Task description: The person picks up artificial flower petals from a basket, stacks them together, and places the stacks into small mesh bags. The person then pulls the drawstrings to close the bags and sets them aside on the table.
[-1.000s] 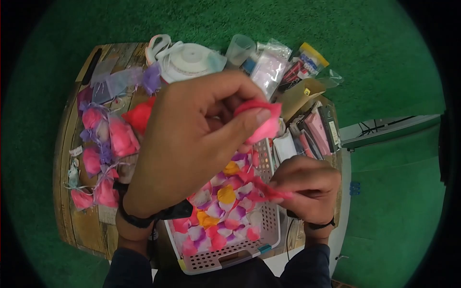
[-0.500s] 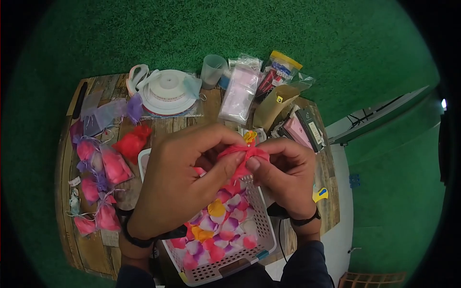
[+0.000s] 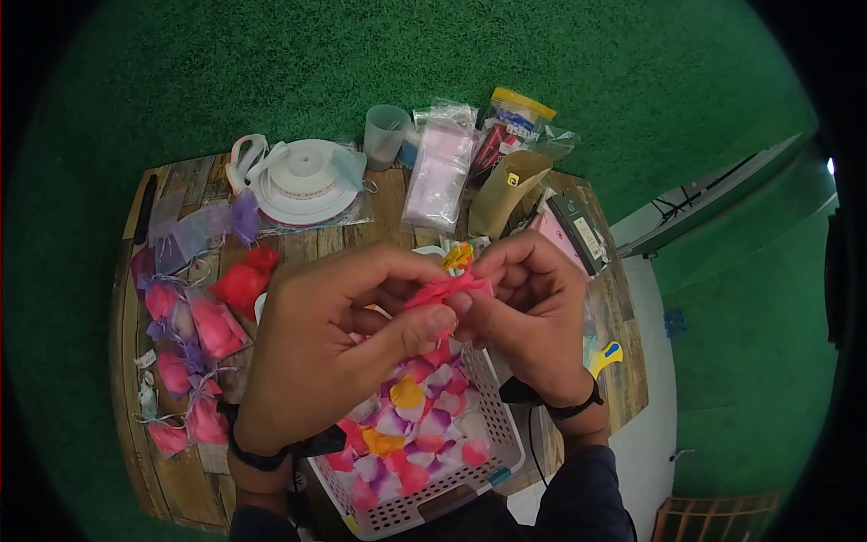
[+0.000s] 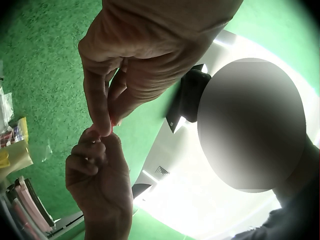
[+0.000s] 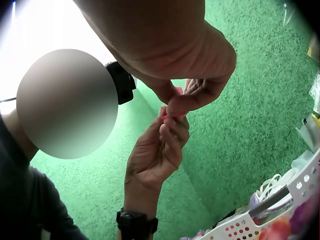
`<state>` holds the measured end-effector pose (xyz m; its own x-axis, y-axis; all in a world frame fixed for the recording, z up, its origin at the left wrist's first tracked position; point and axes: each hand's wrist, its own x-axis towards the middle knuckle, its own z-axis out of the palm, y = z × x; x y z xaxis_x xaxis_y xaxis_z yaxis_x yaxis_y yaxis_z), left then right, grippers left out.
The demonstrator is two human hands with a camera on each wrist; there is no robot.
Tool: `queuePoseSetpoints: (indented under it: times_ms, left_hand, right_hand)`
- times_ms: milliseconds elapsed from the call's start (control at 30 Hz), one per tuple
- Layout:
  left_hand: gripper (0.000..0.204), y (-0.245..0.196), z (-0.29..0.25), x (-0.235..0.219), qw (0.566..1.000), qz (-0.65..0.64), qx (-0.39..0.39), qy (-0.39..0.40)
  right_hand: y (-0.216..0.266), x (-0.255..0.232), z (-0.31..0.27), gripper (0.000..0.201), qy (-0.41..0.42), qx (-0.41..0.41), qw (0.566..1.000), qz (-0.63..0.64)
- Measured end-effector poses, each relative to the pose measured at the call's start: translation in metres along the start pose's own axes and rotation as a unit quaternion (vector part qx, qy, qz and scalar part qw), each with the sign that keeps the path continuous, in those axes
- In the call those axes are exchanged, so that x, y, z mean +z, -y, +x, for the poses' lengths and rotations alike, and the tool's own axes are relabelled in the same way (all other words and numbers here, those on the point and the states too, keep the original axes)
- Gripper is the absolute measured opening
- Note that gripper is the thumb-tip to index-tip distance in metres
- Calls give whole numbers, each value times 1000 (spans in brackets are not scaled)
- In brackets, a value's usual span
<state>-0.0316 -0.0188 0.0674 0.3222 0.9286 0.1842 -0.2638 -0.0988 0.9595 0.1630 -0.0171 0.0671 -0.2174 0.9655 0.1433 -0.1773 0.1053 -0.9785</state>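
Both hands meet over the white basket (image 3: 506, 417) in the head view. My left hand (image 3: 330, 334) pinches a crumpled bright pink fabric-like piece (image 3: 444, 289) between thumb and fingers. On its other side my right hand (image 3: 537, 321) pinches the same piece, the thumbs almost together. Both wrist views show the fingertips close together, with only slivers of pink between them; the fingers hide much of the piece. Loose petals (image 3: 433, 423) in pink, purple, white and yellow fill the basket. A small yellow thing (image 3: 458, 256) shows just beyond the fingertips.
Filled pink and purple mesh pouches (image 3: 215, 325) lie on the left of the wooden table (image 3: 172, 492), near a red bundle (image 3: 246, 282). Along the back are a ribbon roll (image 3: 302, 176), a plastic cup (image 3: 386, 135) and clear packets (image 3: 438, 172). Boxes (image 3: 573, 233) stand on the right.
The hands were apart, each holding pink material; the left has come down and the right up to meet. Over the last half second they stay together, fingers shifting on the piece.
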Motion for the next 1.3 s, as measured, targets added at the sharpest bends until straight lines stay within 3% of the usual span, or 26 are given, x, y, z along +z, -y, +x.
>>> queuePoseSetpoints:
  times_ms: [133,200,367,433,467,600,700,933,1000,1100,1300]
  left_hand:
    - [20,3,3,-5,999,-35,3,12]
    - [18,0,4,-4,999,-33,-6,-26]
    - [17,4,4,-6,999,1,16,-44]
    - [17,4,3,-5,999,2,9,-38]
    - [17,5,2,-4,999,6,13,-32]
    - [17,7,-1,-5,997,45,56,-7]
    - [17,2,-3,-1,999,25,34,-11]
    - [26,-1,-3,-4,996,72,44,22]
    - [34,-5,-4,0,999,46,1,13]
    - [41,-3,-4,0,1000,9,1,17]
    - [35,-5,-6,-2,998,59,-9,14]
  right_hand:
    - [8,1,-5,17,-16,28,999,-42]
    - [11,0,-8,13,-65,-12,995,-75]
    - [27,6,-27,12,-68,-44,993,-91]
    - [29,7,-27,13,23,-56,990,-130]
    - [24,1,-24,22,73,-75,978,-182]
    - [16,12,-13,21,-25,-3,988,-153]
    - [16,10,-10,21,-52,1,992,-113]
    - [12,2,-6,16,-5,36,994,-99]
    - [7,0,-5,13,4,1,993,-116]
    - [5,2,-4,9,-2,-10,992,-127]
    - [3,1,-5,12,3,-30,974,-223]
